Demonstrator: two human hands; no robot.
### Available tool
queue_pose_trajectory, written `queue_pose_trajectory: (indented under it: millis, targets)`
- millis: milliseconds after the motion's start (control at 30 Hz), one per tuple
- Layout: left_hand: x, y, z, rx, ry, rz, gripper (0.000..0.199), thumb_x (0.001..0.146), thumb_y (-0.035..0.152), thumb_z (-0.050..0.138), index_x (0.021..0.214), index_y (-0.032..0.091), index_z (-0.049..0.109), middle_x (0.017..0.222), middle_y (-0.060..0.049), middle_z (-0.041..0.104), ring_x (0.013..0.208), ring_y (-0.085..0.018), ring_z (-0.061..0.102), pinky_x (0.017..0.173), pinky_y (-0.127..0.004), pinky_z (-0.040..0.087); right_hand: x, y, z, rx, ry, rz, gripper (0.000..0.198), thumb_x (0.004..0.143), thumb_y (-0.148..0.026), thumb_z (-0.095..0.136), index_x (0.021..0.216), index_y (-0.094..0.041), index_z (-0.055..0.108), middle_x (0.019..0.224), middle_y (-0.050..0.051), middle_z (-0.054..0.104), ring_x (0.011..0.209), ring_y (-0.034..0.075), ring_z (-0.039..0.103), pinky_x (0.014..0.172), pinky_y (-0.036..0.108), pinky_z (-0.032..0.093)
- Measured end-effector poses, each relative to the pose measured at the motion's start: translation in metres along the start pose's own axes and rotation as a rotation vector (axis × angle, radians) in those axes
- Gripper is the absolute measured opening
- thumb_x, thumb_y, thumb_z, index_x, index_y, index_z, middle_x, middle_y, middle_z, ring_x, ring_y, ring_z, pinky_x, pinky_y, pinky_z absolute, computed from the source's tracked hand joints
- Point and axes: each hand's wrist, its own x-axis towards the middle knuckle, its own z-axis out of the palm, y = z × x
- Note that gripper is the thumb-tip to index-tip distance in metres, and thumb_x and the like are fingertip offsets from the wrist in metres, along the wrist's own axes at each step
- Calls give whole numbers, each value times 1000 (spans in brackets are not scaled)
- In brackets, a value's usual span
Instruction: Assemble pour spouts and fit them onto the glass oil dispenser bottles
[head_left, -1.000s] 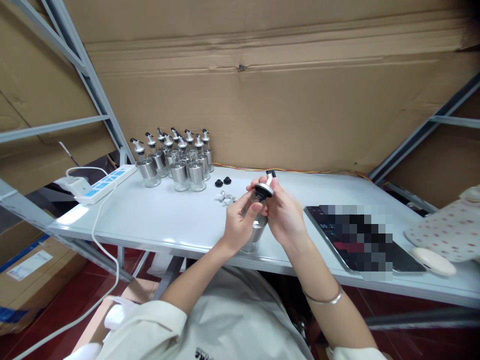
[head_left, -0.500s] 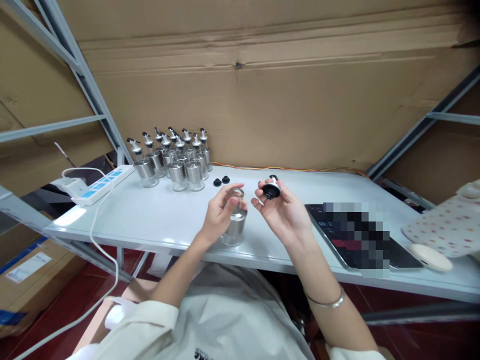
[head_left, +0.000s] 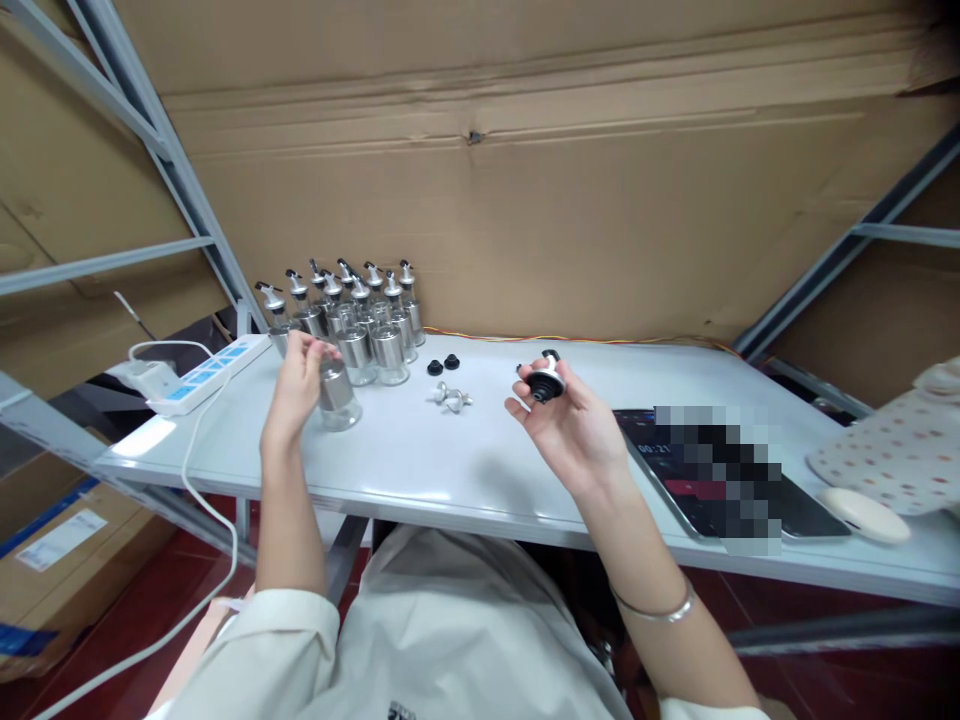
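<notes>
My left hand (head_left: 297, 385) is closed around the neck of a glass bottle with a steel sleeve (head_left: 335, 385), at the table's left side near the other bottles. The bottle looks upright, its top hidden by my fingers. In my right hand (head_left: 571, 430) is a pourer spout (head_left: 545, 382), its black ribbed stopper facing me. Between the hands lie two black stoppers (head_left: 435, 368) and a few small silver metal pieces (head_left: 452, 399). Behind my left hand stand several bottles (head_left: 360, 330), most topped with silver and black pourer spouts.
A white power strip (head_left: 206, 375) with a cable lies at the left edge. To the right are a dark tablet (head_left: 656, 470), a cream oval object (head_left: 866, 515) and a dotted pouch (head_left: 892, 450). Cardboard (head_left: 562, 220) walls the back, with thin wires along its foot.
My left hand has carried the bottle from the table's middle front to the left, beside the group. The small silver pieces are now uncovered. My right hand stays nearly still with the pourer spout.
</notes>
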Motion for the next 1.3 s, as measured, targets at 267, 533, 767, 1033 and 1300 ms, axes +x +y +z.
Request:
queue_pose_trajectory:
  millis: [267, 533, 767, 1033, 1300]
  targets:
    - [62, -48, -6, 311, 90, -11, 28, 93, 48, 36, 87, 20, 36, 77, -1, 60, 79, -17, 62, 83, -36, 46, -4, -2, 17, 125, 31, 141, 14, 83, -32, 59, 75, -21, 55, 78, -2, 57, 63, 10, 54, 65, 25, 47]
    - [82, -75, 5, 243, 184, 104, 30, 90, 49, 40, 83, 20, 40, 85, -7, 58, 87, -22, 59, 83, -40, 42, -12, -6, 23, 63, -18, 126, 16, 78, -34, 64, 73, -19, 61, 78, 0, 58, 67, 12, 54, 64, 26, 46]
    - [65, -33, 21, 154, 467, 296, 31, 88, 44, 51, 100, 16, 44, 119, -15, 47, 117, -25, 43, 93, -44, 37, -2, -10, 26, -131, -88, 51, 22, 74, -42, 67, 74, -20, 67, 77, 3, 61, 72, 14, 54, 63, 27, 44]
    - [9, 51, 143, -408, -624, 60, 20, 81, 33, 56, 89, 16, 49, 70, 2, 53, 56, -8, 52, 53, -22, 41, 37, -6, 31, -662, -163, -288, 29, 72, -50, 66, 73, -21, 70, 84, 3, 60, 75, 16, 54, 65, 31, 46]
    - [-40, 57, 175, -696, -702, -222, 59, 57, 23, 73, 107, 18, 43, 87, 1, 54, 52, -4, 47, 47, -20, 35, 80, 24, -12, -1064, -30, -573, 16, 75, -30, 59, 64, -18, 61, 67, 0, 49, 57, 12, 42, 56, 29, 37]
